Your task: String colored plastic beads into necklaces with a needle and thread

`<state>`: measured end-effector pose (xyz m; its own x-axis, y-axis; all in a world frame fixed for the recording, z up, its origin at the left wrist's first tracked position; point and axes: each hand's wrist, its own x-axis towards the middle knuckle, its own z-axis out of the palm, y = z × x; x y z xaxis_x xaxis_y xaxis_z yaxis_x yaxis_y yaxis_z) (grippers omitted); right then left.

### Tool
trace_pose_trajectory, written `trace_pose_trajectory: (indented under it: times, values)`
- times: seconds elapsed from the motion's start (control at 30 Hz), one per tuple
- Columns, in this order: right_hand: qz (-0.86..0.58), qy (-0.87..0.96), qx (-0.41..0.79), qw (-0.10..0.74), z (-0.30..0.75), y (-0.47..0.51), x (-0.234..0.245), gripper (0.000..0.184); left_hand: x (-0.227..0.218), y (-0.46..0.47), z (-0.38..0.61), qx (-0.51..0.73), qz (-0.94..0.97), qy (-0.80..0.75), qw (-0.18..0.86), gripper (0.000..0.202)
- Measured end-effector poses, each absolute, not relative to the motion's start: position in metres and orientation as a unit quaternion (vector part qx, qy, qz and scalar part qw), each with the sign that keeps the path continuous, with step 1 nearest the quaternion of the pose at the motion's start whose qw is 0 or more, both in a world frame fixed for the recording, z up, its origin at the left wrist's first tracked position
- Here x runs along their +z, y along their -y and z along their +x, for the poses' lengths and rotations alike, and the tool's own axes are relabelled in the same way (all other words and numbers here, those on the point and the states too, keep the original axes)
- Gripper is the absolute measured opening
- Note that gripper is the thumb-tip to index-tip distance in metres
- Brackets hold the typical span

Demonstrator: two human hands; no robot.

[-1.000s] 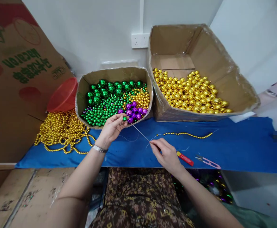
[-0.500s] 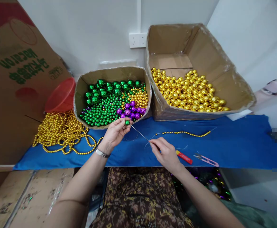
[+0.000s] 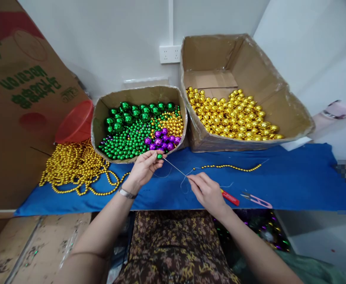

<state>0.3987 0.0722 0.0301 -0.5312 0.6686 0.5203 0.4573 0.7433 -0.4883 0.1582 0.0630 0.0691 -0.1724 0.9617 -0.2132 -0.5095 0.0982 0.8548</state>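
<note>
My left hand point(image 3: 144, 167) pinches a small green bead point(image 3: 159, 156) just in front of the open carton of green, purple and small gold beads point(image 3: 139, 93). My right hand point(image 3: 206, 190) pinches a long thin needle point(image 3: 174, 167) whose tip meets the green bead. A pale thread trails from the needle to a short strand of small gold beads point(image 3: 229, 167) lying on the blue cloth point(image 3: 294, 177). Both hands hover just above the cloth.
A bigger carton point(image 3: 291, 114) of large gold beads stands at the back right. A heap of gold bead strands point(image 3: 75, 167) and a red bowl point(image 3: 76, 122) lie at the left. A red-handled tool point(image 3: 230, 197) and pink snips point(image 3: 257, 200) rest beside my right hand.
The green bead in my left hand has come off the carton's edge and down onto the needle tip. My right hand has barely moved.
</note>
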Motion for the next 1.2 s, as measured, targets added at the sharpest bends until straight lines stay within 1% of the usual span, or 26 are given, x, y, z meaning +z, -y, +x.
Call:
trace_pose_trajectory:
  times: [0.37, 0.6, 0.73, 0.83, 0.93, 1.03, 1.1, 1.13, 1.2]
  values:
    - [-0.332, 0.862, 0.149, 0.352, 0.401, -0.070, 0.034, 0.018, 0.068, -0.065, 0.162, 0.624, 0.241, -0.439, 0.600, 0.020]
    - [-0.327, 0.867, 0.148, 0.346, 0.405, -0.071, 0.030, 0.018, 0.070, -0.064, 0.163, 0.615, 0.276, -0.461, 0.577, 0.027]
    - [-0.347, 0.867, 0.139, 0.331, 0.402, -0.072, 0.029, 0.021, 0.071, -0.064, 0.167, 0.609, 0.298, -0.479, 0.558, 0.028]
    - [-0.358, 0.855, 0.164, 0.336, 0.393, -0.073, 0.026, 0.020, 0.063, -0.064, 0.177, 0.593, 0.304, -0.490, 0.563, 0.029]
    - [-0.372, 0.852, 0.184, 0.319, 0.386, -0.076, 0.025, 0.020, 0.051, -0.065, 0.192, 0.569, 0.303, -0.484, 0.592, 0.028]
    - [-0.343, 0.881, 0.196, 0.261, 0.394, -0.082, 0.040, 0.017, 0.042, -0.066, 0.202, 0.543, 0.279, -0.479, 0.631, 0.028]
    - [-0.302, 0.904, 0.203, 0.226, 0.411, -0.098, 0.063, 0.022, 0.039, -0.066, 0.204, 0.537, 0.260, -0.491, 0.635, 0.030]
    - [-0.292, 0.909, 0.199, 0.222, 0.422, -0.113, 0.077, 0.026, 0.037, -0.065, 0.203, 0.537, 0.254, -0.501, 0.629, 0.031]
    - [-0.314, 0.900, 0.180, 0.242, 0.449, -0.155, 0.106, 0.029, 0.035, -0.064, 0.200, 0.536, 0.250, -0.518, 0.617, 0.033]
